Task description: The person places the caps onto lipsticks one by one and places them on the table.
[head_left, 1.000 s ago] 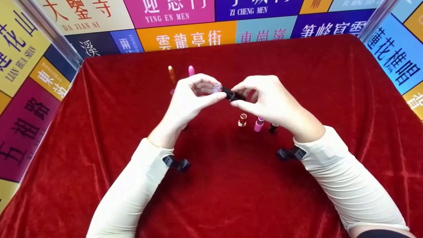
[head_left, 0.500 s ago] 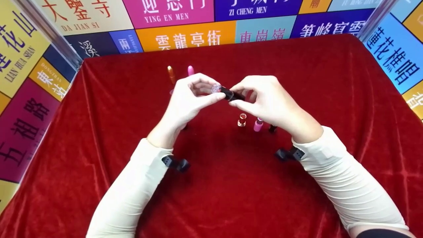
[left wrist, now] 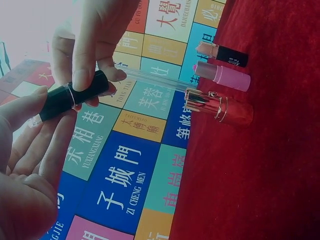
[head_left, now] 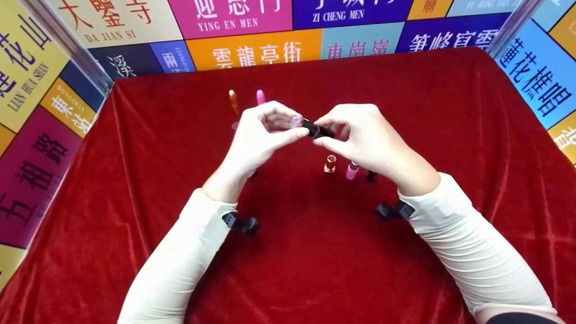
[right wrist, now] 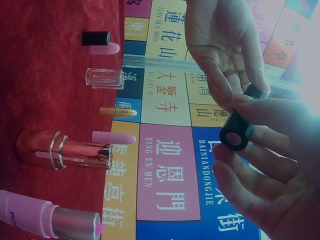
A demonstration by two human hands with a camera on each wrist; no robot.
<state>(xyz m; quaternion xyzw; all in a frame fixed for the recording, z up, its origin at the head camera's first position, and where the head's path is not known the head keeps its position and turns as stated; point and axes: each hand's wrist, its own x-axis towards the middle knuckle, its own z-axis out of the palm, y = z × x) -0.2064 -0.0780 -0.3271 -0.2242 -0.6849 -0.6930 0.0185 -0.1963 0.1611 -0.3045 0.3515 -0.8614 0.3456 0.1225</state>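
Observation:
A black lipstick tube (head_left: 312, 128) with a clear faceted end is held slantwise above the cloth, between both hands. My left hand (head_left: 257, 135) pinches the end nearer the clear tip with thumb and fingers. The other end is pinched by my right hand (head_left: 362, 128); in the right wrist view the tube's base (right wrist: 233, 139) shows a round label. A thin ring circles the middle of the tube in the left wrist view. Below my right hand stand three uncapped lipsticks: a red and gold one (head_left: 330, 164), a pink one (head_left: 352, 171) and a black one (left wrist: 232, 56), partly hidden in the head view.
Farther back stand a slim gold tube (head_left: 233, 101) and a slim pink one (head_left: 260, 96), partly behind my left hand. The right wrist view shows a clear cap (right wrist: 104, 78) and a black cap (right wrist: 96, 38). Red velvet (head_left: 292, 252) covers the table; printed panels (head_left: 252, 51) border it.

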